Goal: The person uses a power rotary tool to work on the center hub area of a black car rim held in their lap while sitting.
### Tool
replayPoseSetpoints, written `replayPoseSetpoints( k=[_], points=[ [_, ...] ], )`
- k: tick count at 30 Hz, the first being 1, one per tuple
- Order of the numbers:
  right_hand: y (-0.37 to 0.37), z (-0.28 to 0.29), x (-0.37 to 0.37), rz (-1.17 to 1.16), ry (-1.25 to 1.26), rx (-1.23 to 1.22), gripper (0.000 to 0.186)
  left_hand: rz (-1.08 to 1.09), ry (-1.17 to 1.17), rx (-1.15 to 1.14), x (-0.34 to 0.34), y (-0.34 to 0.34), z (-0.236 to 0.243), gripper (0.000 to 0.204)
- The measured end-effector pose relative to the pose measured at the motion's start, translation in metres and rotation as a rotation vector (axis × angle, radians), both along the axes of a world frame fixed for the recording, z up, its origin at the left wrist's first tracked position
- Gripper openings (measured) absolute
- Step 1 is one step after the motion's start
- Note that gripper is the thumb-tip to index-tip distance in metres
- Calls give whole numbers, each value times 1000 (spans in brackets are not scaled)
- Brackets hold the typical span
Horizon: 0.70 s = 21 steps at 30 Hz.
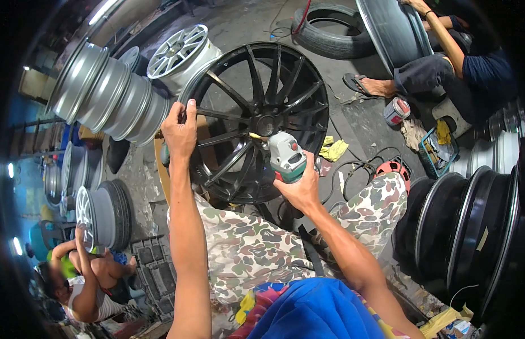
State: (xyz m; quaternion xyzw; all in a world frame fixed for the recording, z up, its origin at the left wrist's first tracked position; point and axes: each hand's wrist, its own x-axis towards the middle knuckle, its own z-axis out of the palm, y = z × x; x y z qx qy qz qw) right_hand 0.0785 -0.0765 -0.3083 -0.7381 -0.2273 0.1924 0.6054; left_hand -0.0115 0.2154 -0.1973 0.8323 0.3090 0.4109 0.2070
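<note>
A black multi-spoke alloy wheel point(266, 124) stands tilted in front of me, its spoked face toward me. My left hand point(180, 129) grips its left edge, thumb up along the rim and fingers partly hidden. In my right hand point(301, 189) is an angle grinder point(286, 153) with a grey head, a red button and a green body. The grinder's head is in front of the wheel's lower spokes, just below the hub. A small yellowish piece shows at its left; whether the tool touches the wheel I cannot tell.
Silver rims point(110, 93) are stacked at the left, with a white spoked wheel point(177, 53) behind. Black rims point(471, 231) stand at the right. A tyre point(334, 31) lies at the back. Cables point(353, 169) cross the floor near a tin point(397, 111). Two other people work nearby.
</note>
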Motion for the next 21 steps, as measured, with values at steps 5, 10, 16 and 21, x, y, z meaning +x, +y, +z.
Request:
replayPoseSetpoints(
  k=[5, 10, 16, 21],
  points=[
    [-3, -1, 2, -19, -12, -14, 86, 13, 11, -3, -2, 7, -5, 44],
    [-4, 7, -1, -11, -3, -40, 84, 7, 11, 14, -2, 7, -5, 44],
    [-4, -1, 2, -20, 0, 1, 85, 13, 7, -2, -1, 6, -3, 44],
    [-5, 4, -2, 8, -24, -41, 85, 2, 8, 8, -2, 7, -6, 46]
  ],
)
